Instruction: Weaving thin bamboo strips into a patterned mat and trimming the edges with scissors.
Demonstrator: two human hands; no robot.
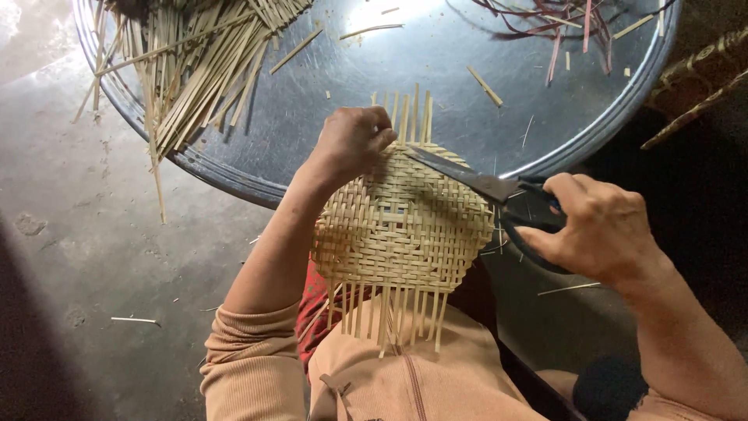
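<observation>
Right now the left hand (352,140) is closed on the top edge of a woven straw mat (401,222), held over the lap. Meanwhile the right hand (600,226) grips dark scissors (499,195), blades touching the mat's upper right edge. Behind sits a big metal tray (436,62) with loose straw strips (195,62).

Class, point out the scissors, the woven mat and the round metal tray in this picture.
scissors (475,181): head view, on the blade near the pivot.
woven mat (401,222): head view, middle of the weave.
round metal tray (467,117): head view, bare part of its surface.
</observation>
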